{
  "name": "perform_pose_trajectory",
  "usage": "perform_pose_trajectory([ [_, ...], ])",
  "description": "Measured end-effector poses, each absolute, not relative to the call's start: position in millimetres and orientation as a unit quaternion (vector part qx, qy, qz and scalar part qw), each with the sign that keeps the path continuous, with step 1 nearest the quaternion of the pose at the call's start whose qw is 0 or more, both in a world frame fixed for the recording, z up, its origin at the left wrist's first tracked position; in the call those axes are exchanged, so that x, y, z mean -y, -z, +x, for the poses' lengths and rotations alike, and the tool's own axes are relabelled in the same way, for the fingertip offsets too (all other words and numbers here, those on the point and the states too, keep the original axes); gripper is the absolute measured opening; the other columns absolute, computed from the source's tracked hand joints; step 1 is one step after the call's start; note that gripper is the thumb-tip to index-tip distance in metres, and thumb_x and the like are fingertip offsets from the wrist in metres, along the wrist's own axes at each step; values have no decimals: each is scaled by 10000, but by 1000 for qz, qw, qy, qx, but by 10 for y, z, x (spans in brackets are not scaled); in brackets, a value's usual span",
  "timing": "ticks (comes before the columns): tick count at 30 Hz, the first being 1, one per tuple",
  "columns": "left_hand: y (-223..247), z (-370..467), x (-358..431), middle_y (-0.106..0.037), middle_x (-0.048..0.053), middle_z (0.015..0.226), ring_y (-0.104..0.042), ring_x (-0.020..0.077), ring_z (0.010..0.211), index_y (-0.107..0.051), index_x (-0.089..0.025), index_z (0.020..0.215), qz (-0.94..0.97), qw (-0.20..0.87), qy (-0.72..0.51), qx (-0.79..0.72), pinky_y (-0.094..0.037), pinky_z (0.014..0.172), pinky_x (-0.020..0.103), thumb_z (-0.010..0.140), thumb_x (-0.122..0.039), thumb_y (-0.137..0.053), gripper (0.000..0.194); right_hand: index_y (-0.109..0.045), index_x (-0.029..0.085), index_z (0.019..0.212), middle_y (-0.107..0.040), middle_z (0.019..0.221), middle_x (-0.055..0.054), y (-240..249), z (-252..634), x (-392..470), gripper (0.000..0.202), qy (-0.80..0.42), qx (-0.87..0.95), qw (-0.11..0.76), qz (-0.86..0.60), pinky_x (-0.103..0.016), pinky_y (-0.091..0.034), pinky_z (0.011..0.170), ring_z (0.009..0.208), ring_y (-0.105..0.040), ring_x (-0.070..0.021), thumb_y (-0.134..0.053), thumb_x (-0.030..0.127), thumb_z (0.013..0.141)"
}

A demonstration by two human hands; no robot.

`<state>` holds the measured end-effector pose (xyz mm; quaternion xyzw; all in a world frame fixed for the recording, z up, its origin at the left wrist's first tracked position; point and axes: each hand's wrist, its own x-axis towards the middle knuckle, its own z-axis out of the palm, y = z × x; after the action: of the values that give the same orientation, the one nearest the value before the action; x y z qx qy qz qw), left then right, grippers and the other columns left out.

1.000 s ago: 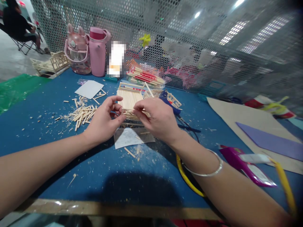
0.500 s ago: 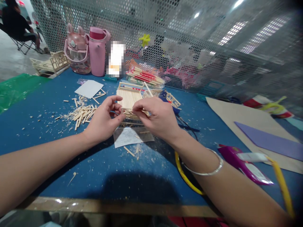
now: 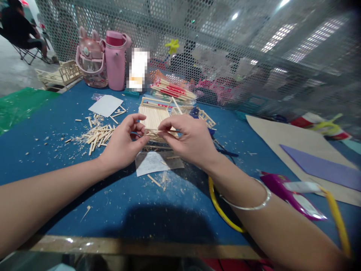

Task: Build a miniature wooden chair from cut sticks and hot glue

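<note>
A small model built of thin wooden sticks [image 3: 154, 116] sits on the blue table in front of me. It has a flat slatted top and a raised rail at the far side. My left hand [image 3: 124, 141] is curled at the model's near left corner, thumb and fingertips closed on it. At the near edge, my right hand [image 3: 191, 140] pinches a thin wooden stick [image 3: 175, 131] between thumb and forefinger, lying roughly along that edge. My fingers hide part of the model's front. Below it lies a clear sheet with a white patch [image 3: 153, 165].
Cut stick pieces [image 3: 98, 138] and crumbs lie left, near a white card [image 3: 105, 105]. Pink bottles [image 3: 115, 62] and bagged sticks [image 3: 175, 91] stand or lie behind. To the right are a yellow cable [image 3: 221, 214], a purple packet [image 3: 290, 194] and a purple sheet [image 3: 321, 165].
My right hand has shifted slightly right, and the stick in its pinch shows more plainly. The left hand and the model stay in place.
</note>
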<state>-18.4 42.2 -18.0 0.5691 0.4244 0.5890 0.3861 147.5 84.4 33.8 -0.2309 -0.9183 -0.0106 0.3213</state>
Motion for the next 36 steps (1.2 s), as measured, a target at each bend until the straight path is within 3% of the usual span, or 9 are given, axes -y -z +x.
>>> perform_pose_trajectory([
  [4, 122, -199, -418, -531, -40, 714, -525, 94, 651, -446, -173, 1045, 543, 405, -600, -426, -435, 619, 238, 700, -92, -629, 399, -603, 181, 870, -682, 817, -21, -383, 1534, -898, 123, 47, 928, 288, -230, -312, -392, 743, 764, -603, -164, -593, 169, 748],
  [10, -86, -235, -285, -560, -36, 737, -528, 91, 650, -468, -187, 1064, 516, 400, -642, -403, -436, 577, 221, 722, -92, -623, 387, -597, 179, 890, -678, 758, -8, -529, 1582, -834, 97, 18, 906, 351, -235, -299, -422, 724, 705, -612, -140, -581, 162, 796],
  [17, -145, -200, -46, -609, 66, 1087, -565, 192, 966, -584, -189, 1024, 585, 321, -580, -468, -463, 747, 304, 838, -245, -570, 195, -587, 194, 890, -655, 776, 7, -687, 1561, -619, 99, -57, 882, 400, -243, -251, -441, 645, 692, -588, -116, -572, 146, 805],
  [20, -141, -163, 11, -606, 80, 1141, -548, 220, 1045, -622, -181, 965, 626, 285, -562, -460, -444, 814, 332, 889, -269, -499, 168, -592, 184, 869, -663, 765, 4, -712, 1556, -581, 86, -48, 886, 403, -226, -249, -442, 655, 678, -584, -111, -572, 136, 801],
  [26, -145, -100, 88, -653, 59, 1027, -589, 175, 904, -650, -182, 920, 629, 276, -569, -452, -425, 824, 313, 916, -301, -481, 208, -635, 196, 959, -716, 849, 1, -663, 1567, -579, 170, 85, 907, 389, -135, -338, -389, 887, 755, -627, -119, -520, 140, 848],
  [36, -144, -102, 104, -667, 50, 1000, -575, 146, 861, -669, -178, 938, 633, 260, -572, -452, -417, 784, 272, 915, -280, -489, 208, -691, 218, 968, -721, 843, -10, -623, 1578, -606, 218, 141, 903, 386, -122, -318, -419, 808, 760, -628, -127, -501, 171, 871],
])
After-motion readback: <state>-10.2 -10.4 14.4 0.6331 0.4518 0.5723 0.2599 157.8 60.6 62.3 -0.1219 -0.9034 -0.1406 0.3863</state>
